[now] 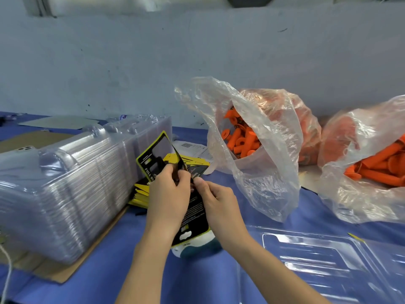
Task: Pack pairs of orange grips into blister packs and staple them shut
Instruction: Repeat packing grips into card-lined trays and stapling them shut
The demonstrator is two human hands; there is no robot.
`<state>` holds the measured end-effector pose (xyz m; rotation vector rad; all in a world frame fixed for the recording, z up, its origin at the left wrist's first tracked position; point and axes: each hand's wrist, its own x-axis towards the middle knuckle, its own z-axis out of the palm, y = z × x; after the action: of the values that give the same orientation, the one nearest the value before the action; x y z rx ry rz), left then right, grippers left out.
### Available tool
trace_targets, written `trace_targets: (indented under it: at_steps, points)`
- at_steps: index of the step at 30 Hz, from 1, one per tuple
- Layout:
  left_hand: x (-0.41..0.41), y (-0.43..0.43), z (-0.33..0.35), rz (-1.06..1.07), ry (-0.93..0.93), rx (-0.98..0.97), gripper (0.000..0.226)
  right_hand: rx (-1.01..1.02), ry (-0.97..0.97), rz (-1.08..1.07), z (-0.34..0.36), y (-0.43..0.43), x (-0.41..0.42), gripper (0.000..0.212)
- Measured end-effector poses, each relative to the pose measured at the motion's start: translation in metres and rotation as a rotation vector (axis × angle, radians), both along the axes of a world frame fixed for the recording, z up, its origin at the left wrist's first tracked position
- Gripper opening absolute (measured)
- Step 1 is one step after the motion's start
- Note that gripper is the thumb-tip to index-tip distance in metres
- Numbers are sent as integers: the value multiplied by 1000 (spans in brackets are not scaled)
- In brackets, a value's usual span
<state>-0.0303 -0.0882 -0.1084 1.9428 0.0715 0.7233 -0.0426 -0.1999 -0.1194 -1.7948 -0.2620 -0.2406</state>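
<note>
Both hands hold a black and yellow printed card insert (192, 218) above the blue table. My left hand (168, 194) pinches it near its fold, and the upper flap (156, 154) stands up behind the fingers. My right hand (215, 200) pinches the same card from the right. An open clear blister pack (324, 260) lies flat at the lower right. Orange grips (241, 141) fill a clear plastic bag (258, 154) behind the hands. A second bag (361, 172) of orange grips (381, 167) lies at the right.
A tall stack of empty clear blister packs (65, 194) lies on cardboard (65, 268) at the left. More yellow and black cards (140, 198) are piled behind my left hand. A white and teal object (197, 249) sits under the card. A white cable (6, 270) runs along the left edge.
</note>
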Motion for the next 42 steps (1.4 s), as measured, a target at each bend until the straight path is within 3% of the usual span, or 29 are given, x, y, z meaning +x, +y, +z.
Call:
trace_targets:
  at_steps: [4, 7, 12, 15, 17, 20, 24, 29, 33, 35, 38, 42]
  points:
    - [2, 4, 0, 43, -16, 132, 25, -27, -3, 1, -4, 3, 5, 41]
    - [0, 8, 2, 28, -59, 184, 29, -64, -5, -72, -1, 4, 11, 26]
    - [0, 9, 5, 9, -69, 228, 30, -353, -63, -81, 0, 15, 8, 39]
    - [0, 7, 7, -23, -108, 263, 24, -156, 142, 44, -2, 21, 7, 15]
    - [1, 5, 8, -34, -120, 243, 21, -18, 241, 52, -4, 20, 11, 26]
    - [-1, 4, 3, -73, 16, 284, 41, 42, 223, 12, -4, 17, 22, 29]
    - [-5, 10, 2, -96, 171, 387, 50, 99, 234, 16, -1, 16, 35, 23]
    - [-14, 14, 5, -18, 260, 528, 53, 89, 229, -27, 5, 15, 49, 25]
    - [-22, 4, 8, 152, 250, 522, 69, 106, 236, -37, 3, 14, 56, 23]
    - [-25, 0, 8, 261, 257, 523, 52, 127, 244, -45, 1, 15, 59, 23]
    - [-29, -5, 7, 254, 360, 574, 22, 157, 247, -63, -1, 17, 63, 22]
    - [-29, 2, 9, 293, 279, 579, 18, 68, 165, -100, -8, 15, 66, 24]
